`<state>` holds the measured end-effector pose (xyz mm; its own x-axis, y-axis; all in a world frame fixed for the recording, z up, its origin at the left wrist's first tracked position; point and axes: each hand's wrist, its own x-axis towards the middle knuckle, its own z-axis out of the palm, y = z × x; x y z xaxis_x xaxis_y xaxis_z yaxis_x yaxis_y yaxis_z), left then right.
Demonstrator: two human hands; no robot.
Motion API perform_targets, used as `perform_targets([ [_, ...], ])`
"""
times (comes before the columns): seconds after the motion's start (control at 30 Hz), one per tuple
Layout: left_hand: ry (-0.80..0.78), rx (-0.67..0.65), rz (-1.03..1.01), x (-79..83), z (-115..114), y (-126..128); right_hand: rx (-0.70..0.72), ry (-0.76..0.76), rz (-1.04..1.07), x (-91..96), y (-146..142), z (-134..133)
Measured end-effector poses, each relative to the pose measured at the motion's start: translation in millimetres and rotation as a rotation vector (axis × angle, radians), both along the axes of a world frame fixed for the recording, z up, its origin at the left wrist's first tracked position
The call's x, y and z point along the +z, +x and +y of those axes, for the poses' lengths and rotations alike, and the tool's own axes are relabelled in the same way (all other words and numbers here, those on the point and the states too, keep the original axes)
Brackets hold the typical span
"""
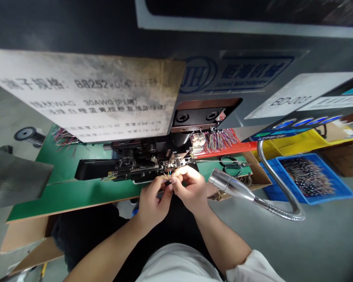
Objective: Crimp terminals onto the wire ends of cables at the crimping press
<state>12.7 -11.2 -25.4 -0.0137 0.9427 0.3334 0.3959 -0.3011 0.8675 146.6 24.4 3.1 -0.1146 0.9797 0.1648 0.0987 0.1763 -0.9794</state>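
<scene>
Thin coloured wires (167, 176) fan out between my fingertips, just in front of the crimping machine's tooling (173, 159). My left hand (153, 199) is closed in a pinch at the left side of the wires. From the other side my right hand (191, 187) pinches the same small bundle between thumb and forefinger. Both hands meet at the front edge of the green bench (106, 192). The lower part of the wires is hidden behind my fingers.
A flexible metal lamp (232, 185) reaches in close to my right hand. Scissors (232, 163) lie right of the tooling, behind them a red tray (238, 149) with wire bundles. A blue bin (341, 192) of wires stands further right. The machine's grey housing (211, 43) overhangs my hands.
</scene>
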Motion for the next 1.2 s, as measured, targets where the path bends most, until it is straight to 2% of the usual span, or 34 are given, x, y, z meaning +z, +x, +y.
perform_targets([
  [0.13,0.066,0.009,0.026,-0.6,1,0,0.005,-0.029,0.013,0.5,0,1],
  [0.27,0.105,0.030,0.137,-0.4,2,1,-0.071,0.069,-0.043,1.1,-3,2],
  [0.37,0.106,0.043,0.191,2.1,2,2,-0.075,0.153,-0.087,2.4,-3,2],
  [0.53,0.138,0.043,0.197,8.4,2,3,-0.062,0.160,-0.095,2.5,0,1],
  [0.77,0.023,0.038,0.132,13.5,2,3,-0.080,0.246,-0.110,3.4,-2,4],
  [0.9,0.021,0.022,0.134,11.1,2,1,-0.091,0.225,-0.113,3.7,-3,4],
  [1.03,0.068,0.030,0.183,8.0,3,-2,-0.082,0.142,-0.101,1.7,-2,3],
  [1.2,0.084,-0.030,0.167,8.2,4,-5,-0.040,0.050,-0.047,1.2,-2,2],
])
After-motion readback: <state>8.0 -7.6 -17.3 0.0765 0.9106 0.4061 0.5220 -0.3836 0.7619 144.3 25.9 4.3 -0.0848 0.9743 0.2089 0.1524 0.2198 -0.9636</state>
